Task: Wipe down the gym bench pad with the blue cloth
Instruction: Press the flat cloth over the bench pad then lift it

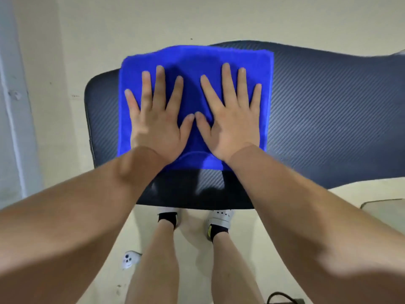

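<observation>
Two flat palms are what I have on the blue cloth (195, 62), no pinch at all: my left hand (157, 121) sits on the cloth's left half, my right hand (230, 121) on its right half, fingers splayed wide and thumbs almost touching between them. Neither grip holds anything; each is spread wide and simply presses down. The cloth lies spread on the left end of the gym bench pad (328, 119), its far edge beyond my fingertips reaching the pad's back edge, its near edge just under my wrists.

To do this stroke well, I judge I should keep even weight through both palms so the cloth drags instead of bunching, and slide it sideways without lifting.

The pad's long axis runs left to right across my view, its rounded end just left of my left hand; the long uncovered stretch lies to the right of my right hand, so I'd wipe that way.
</observation>
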